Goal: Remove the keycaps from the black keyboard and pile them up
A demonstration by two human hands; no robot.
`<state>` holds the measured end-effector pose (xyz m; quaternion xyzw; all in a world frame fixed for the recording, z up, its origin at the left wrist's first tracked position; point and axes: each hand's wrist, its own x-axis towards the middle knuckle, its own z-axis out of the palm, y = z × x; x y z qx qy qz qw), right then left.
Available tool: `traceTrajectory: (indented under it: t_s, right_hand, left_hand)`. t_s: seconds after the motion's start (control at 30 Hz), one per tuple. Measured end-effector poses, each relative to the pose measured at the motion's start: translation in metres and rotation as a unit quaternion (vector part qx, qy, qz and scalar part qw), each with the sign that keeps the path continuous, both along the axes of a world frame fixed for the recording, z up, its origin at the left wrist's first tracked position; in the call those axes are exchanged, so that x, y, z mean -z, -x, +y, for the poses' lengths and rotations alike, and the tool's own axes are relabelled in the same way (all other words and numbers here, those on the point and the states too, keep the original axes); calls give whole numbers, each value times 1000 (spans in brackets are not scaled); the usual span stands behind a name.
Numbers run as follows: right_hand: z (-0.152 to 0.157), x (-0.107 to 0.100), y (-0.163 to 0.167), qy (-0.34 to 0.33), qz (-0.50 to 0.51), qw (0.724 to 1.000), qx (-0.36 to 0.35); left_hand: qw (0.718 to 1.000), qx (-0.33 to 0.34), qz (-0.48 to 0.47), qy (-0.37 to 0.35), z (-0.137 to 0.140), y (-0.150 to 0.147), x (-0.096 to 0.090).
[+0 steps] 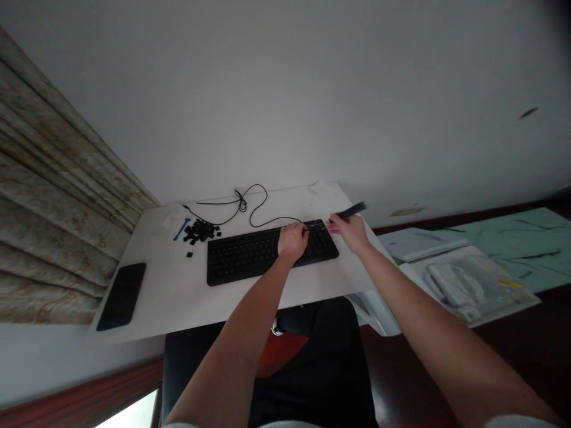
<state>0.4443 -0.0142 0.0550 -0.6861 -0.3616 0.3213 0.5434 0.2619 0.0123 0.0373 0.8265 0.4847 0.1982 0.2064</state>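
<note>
A black keyboard [243, 257] lies on the white table. My left hand [293, 239] rests over its right half, fingers curled together near the top rows. What is between those fingertips, if anything, is too small to make out. Off the keyboard's upper right corner, my right hand [348, 230] grips a black brush with a wire keycap puller [349, 211]. The bristles point up and right, away from the keys. Thin wire prongs extend left over the keyboard toward my left fingertips. Loose black keycaps [200, 229] lie in a pile beyond the keyboard's left end.
A blue tool [181, 229] lies beside the keycap pile. The keyboard's black cable [256, 207] loops along the wall side. A dark phone or tablet [121, 296] lies at the table's left edge. Curtains hang on the left; plastic-wrapped packages [464, 285] sit lower right.
</note>
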Motion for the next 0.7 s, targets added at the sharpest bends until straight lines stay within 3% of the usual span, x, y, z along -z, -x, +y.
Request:
traceTrajectory:
  t_s: [0.07,0.17,0.3,0.43,0.57,0.7]
  right_hand:
    - [-9,25,3,-25,37,998,53]
    - [-18,48,8,-44,13,993,112]
    - [-20,53,9,-28,-84,985,148]
    - [-20,51,7,-21,-135,979,150]
    - [-21,52,7,-21,-140,980,141]
    - [-20,54,6,-19,-139,980,142]
  left_hand:
    - [1000,-6,-13,4,0,0,0]
    - [998,-18,-55,13,3,0,2]
    - [979,-70,-172,86,10,0,6]
    - [927,-111,-320,162,19,10,5]
    - [890,-152,-386,189,31,48,-4]
    - [927,-162,-305,148,47,122,-17]
